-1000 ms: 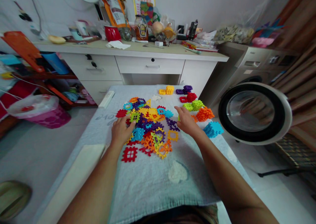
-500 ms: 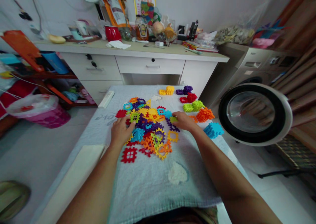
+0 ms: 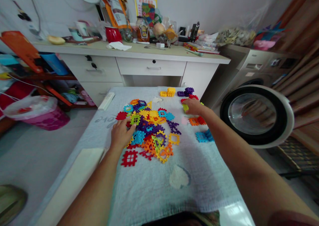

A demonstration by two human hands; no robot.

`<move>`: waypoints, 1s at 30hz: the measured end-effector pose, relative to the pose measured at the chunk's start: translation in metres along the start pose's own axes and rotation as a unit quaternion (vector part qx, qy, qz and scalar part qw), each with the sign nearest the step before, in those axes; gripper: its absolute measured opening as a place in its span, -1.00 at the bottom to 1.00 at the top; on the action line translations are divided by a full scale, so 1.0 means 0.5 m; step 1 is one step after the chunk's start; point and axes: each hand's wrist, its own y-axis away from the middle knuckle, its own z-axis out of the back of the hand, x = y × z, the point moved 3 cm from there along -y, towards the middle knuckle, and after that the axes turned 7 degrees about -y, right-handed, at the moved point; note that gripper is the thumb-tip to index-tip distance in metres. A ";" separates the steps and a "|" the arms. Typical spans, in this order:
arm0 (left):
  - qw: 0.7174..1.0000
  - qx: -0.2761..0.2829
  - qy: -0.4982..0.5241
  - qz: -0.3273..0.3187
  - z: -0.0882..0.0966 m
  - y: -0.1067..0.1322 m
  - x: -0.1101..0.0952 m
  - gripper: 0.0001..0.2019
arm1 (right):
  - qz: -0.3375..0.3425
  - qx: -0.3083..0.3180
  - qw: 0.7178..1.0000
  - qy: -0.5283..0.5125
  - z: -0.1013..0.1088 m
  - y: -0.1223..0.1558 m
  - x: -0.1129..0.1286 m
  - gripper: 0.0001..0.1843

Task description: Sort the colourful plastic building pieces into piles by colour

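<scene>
A heap of interlocking plastic building tiles (image 3: 153,128) in mixed colours lies mid-table. My left hand (image 3: 121,133) rests at the heap's left side, thumb and fingers closed on a lime green window tile (image 3: 135,119). Farther right, my right hand (image 3: 193,106) is closed over the lime green tiles (image 3: 185,107), largely covering them; which tile it grips is partly hidden. Around it stand colour-sorted groups: yellow tiles (image 3: 170,92), purple tiles (image 3: 188,91), red tiles (image 3: 193,97), orange tiles (image 3: 194,121) and blue tiles (image 3: 201,137). My forearm partly hides the orange and blue ones.
A pale cloth with heart prints (image 3: 178,177) covers the table. A white box-like object (image 3: 106,101) lies at its back left edge. Behind stands a cluttered white desk (image 3: 152,55). On the right, a washing machine's round door (image 3: 256,114) hangs open near the table.
My right hand has moved from the heap's right side, carrying a lime green tile, back and right to the lime green group. My left hand stays at the heap.
</scene>
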 end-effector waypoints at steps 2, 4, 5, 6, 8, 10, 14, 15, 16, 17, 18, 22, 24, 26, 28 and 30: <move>1.000 -0.003 0.001 0.000 -0.001 0.000 0.001 -0.56 | -0.017 0.017 1.000 0.010 -0.001 -0.011 -0.024 -0.33; 1.000 -0.006 0.002 0.001 0.000 0.001 0.001 -0.57 | -0.038 0.028 0.999 0.019 -0.004 -0.015 -0.036 -0.31; 1.000 -0.006 0.002 0.002 0.001 0.001 0.001 -0.57 | -0.048 0.031 0.998 0.024 -0.005 -0.016 -0.038 -0.31; 1.000 -0.006 0.001 0.004 0.002 0.002 0.000 -0.56 | -0.056 0.034 0.997 0.028 -0.005 -0.015 -0.039 -0.32; 1.000 -0.003 0.001 0.007 0.004 0.002 -0.002 -0.55 | -0.067 0.037 0.996 0.037 -0.007 -0.013 -0.038 -0.35; 1.000 0.001 0.002 0.009 0.005 0.002 -0.004 -0.54 | -0.069 0.042 0.996 0.043 -0.010 -0.012 -0.037 -0.39; 1.000 -0.001 0.006 0.005 0.006 0.002 -0.004 -0.54 | -0.080 0.041 0.995 0.047 -0.018 -0.012 -0.043 -0.41; 1.000 -0.003 0.006 0.004 0.005 0.002 -0.003 -0.55 | -0.085 0.038 0.995 0.046 -0.018 -0.011 -0.043 -0.41; 1.000 -0.005 0.006 0.003 0.004 0.002 -0.002 -0.56 | -0.088 0.032 0.995 0.044 -0.017 -0.010 -0.042 -0.42; 1.000 -0.005 0.005 0.003 0.003 0.002 -0.001 -0.56 | -0.090 0.023 0.995 0.040 -0.015 -0.009 -0.039 -0.43; 1.000 -0.005 0.003 0.003 0.002 0.001 0.000 -0.57 | -0.086 0.011 0.996 0.033 -0.013 -0.007 -0.033 -0.44; 1.000 -0.002 -0.001 0.005 -0.002 0.001 0.005 -0.57 | -0.038 -0.028 0.999 -0.023 -0.014 -0.004 0.027 -0.46; 1.000 -0.001 -0.002 0.005 -0.002 0.000 0.006 -0.57 | -0.013 -0.018 0.998 -0.056 -0.030 -0.006 0.069 -0.47; 1.000 -0.001 0.001 0.005 -0.002 0.001 0.005 -0.57 | -0.010 0.000 0.997 -0.076 -0.056 -0.010 0.108 -0.49; 1.000 -0.001 0.004 0.007 -0.001 0.001 0.004 -0.55 | -0.029 0.005 0.996 -0.088 -0.082 -0.013 0.136 -0.50; 1.000 0.001 0.004 0.007 -0.001 0.002 0.002 -0.55 | -0.061 -0.007 0.993 -0.099 -0.102 -0.015 0.151 -0.48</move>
